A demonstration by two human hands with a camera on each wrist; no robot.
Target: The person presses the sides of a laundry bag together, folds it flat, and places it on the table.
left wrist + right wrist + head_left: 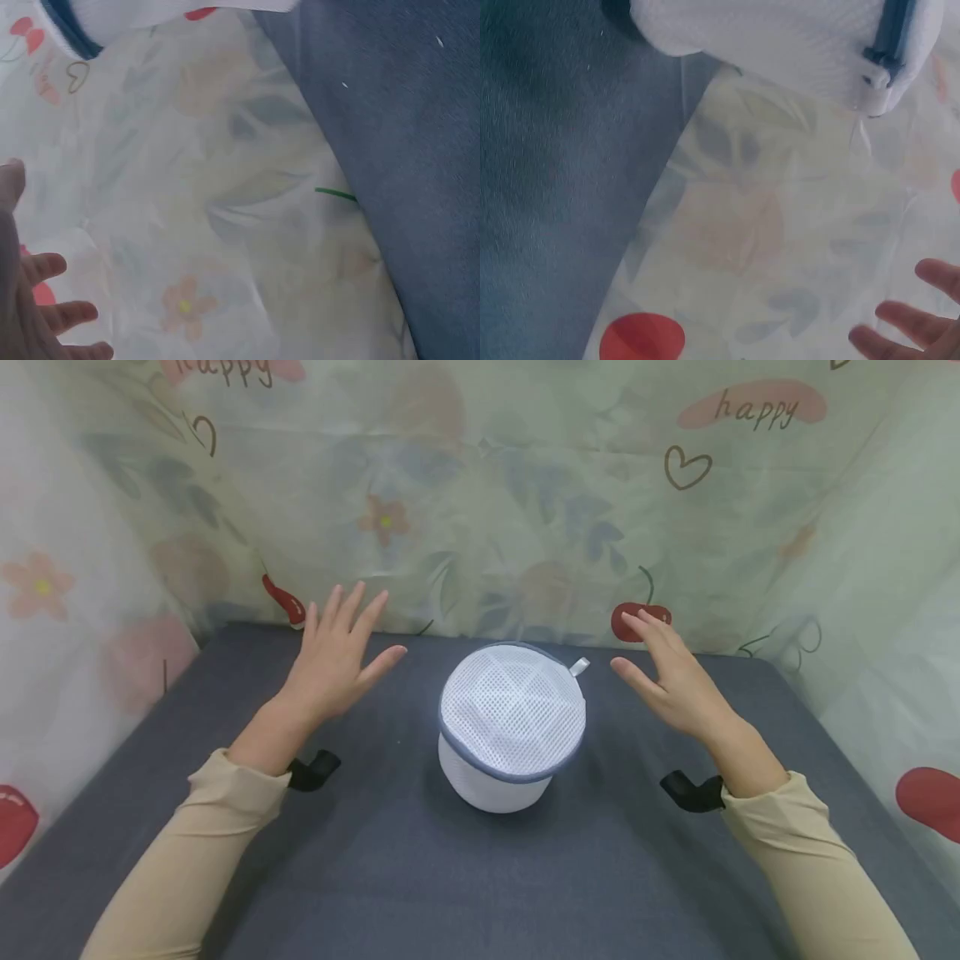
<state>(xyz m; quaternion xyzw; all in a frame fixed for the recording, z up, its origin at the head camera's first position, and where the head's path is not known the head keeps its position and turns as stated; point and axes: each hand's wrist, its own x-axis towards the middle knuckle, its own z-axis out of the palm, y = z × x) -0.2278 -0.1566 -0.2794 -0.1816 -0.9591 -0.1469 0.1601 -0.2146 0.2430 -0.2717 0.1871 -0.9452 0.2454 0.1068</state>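
Observation:
A round white mesh laundry bag (pixel 513 714) with grey-blue trim and a small white loop tab (pixel 580 667) stands on the dark table, between the two hands. To its left, my left hand (pixel 333 656) hovers above the table, fingers spread and holding nothing. My right hand (pixel 675 681) is held up on the other side, its fingers straight and apart from the bag. The right wrist view shows the bag's zipper and slider (pixel 885 64) along the blue edge. Only a part of the bag (pixel 150 15) shows at the top of the left wrist view.
A dark grey cloth covers the table (pixel 480 885). Behind it and along both sides hangs a pale curtain (pixel 480 527) printed with flowers, hearts and cherries. Black wrist-camera mounts (pixel 693 792) stick out inward below both wrists.

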